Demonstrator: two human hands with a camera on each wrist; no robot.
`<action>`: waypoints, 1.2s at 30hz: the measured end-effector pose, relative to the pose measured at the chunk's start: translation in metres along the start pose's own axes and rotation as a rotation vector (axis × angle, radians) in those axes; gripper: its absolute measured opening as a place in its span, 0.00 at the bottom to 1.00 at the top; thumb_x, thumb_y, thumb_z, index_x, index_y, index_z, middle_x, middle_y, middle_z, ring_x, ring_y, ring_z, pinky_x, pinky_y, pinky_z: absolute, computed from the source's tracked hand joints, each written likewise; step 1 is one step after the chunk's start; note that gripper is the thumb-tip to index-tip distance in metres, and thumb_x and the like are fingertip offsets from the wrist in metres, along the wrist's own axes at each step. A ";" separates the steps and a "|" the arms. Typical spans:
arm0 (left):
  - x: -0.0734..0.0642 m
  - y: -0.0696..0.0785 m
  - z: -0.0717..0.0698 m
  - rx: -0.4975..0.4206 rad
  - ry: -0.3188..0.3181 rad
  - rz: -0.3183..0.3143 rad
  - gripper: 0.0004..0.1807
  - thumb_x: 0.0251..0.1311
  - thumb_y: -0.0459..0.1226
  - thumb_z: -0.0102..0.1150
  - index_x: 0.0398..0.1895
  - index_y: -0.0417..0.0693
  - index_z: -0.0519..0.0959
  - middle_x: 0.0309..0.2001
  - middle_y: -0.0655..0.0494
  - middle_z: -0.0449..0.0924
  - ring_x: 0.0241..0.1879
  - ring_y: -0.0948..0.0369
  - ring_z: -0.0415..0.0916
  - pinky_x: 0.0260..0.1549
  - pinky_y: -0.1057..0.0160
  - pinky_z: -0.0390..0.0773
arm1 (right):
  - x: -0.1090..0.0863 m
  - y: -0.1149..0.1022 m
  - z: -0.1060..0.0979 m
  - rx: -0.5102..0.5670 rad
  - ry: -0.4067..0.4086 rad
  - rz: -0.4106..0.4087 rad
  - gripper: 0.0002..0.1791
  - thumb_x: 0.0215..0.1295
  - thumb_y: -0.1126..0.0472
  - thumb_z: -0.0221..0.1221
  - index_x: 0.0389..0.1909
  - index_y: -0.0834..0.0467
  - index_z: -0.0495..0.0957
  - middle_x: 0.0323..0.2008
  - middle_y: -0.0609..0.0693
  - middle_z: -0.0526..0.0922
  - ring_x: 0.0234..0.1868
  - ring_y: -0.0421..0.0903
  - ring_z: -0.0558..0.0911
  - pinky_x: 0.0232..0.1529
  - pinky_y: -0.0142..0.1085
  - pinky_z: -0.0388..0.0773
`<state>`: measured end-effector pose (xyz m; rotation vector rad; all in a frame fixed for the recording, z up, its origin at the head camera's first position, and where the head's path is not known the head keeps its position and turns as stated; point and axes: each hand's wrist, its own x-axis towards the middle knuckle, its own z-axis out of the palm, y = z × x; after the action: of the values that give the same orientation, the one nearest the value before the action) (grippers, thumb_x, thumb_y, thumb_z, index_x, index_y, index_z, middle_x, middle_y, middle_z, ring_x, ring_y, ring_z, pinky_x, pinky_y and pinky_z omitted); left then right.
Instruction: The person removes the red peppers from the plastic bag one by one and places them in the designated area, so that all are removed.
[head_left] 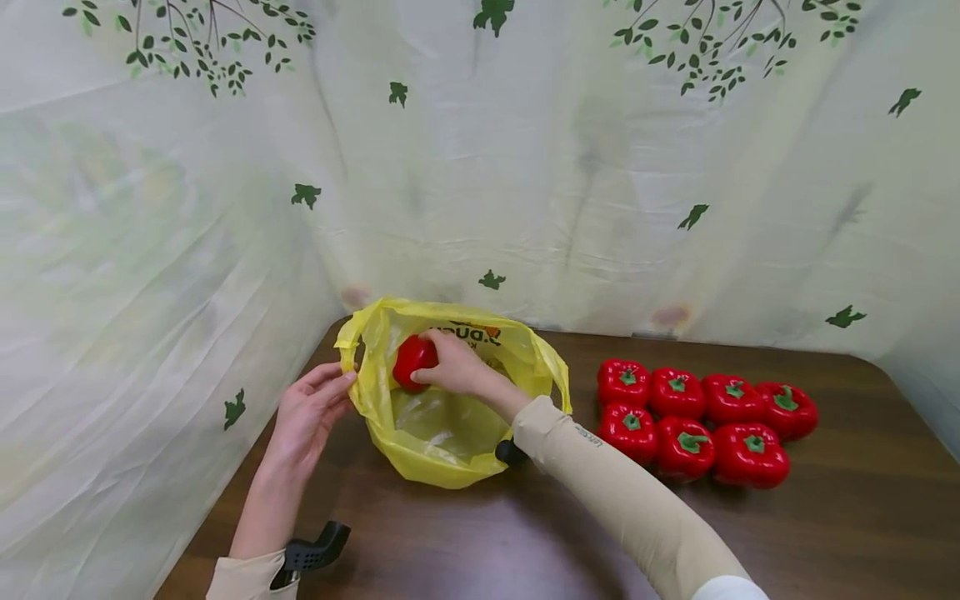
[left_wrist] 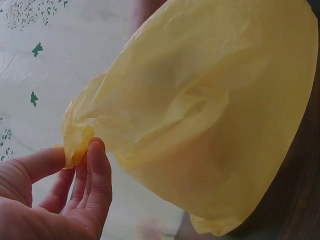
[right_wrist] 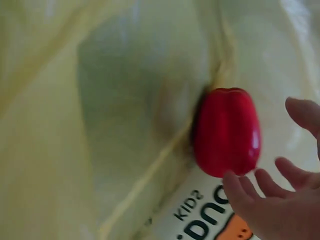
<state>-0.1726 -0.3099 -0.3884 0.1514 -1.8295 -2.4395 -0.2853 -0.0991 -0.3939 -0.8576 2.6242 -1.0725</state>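
Note:
A yellow plastic bag (head_left: pixel 442 473) stands on the table with its mouth spread open. My left hand (head_left: pixel 311 412) pinches the bag's left handle edge between thumb and fingers; the left wrist view shows the gathered plastic (left_wrist: pixel 79 142) there. Inside the bag, at its left side, is a red bell pepper (head_left: pixel 414 363). My right hand (head_left: pixel 457 365) reaches into the bag beside it. In the right wrist view the thumb stands away from the pepper (right_wrist: pixel 227 132), and the fingers are spread, with a fingertip near or touching its lower end; contact is unclear.
Several red bell peppers (head_left: pixel 684 446) with green stems lie in two rows on the brown wooden table (head_left: pixel 862 467), right of the bag. A pale curtain (head_left: pixel 525 167) with leaf prints hangs behind the table and along its left. Black wrist mounts (head_left: pixel 318 546) sit on the sleeves.

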 end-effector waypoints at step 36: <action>0.000 0.000 0.002 0.013 0.021 -0.016 0.09 0.62 0.35 0.66 0.44 0.44 0.81 0.39 0.55 0.83 0.35 0.61 0.82 0.43 0.65 0.82 | 0.000 0.005 0.036 -0.016 0.127 0.026 0.46 0.47 0.54 0.74 0.67 0.50 0.62 0.58 0.55 0.71 0.53 0.53 0.74 0.50 0.44 0.78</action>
<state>-0.1725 -0.3076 -0.3879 0.1930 -1.8434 -2.4270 -0.2747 -0.1176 -0.4234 -0.7801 2.7427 -1.1370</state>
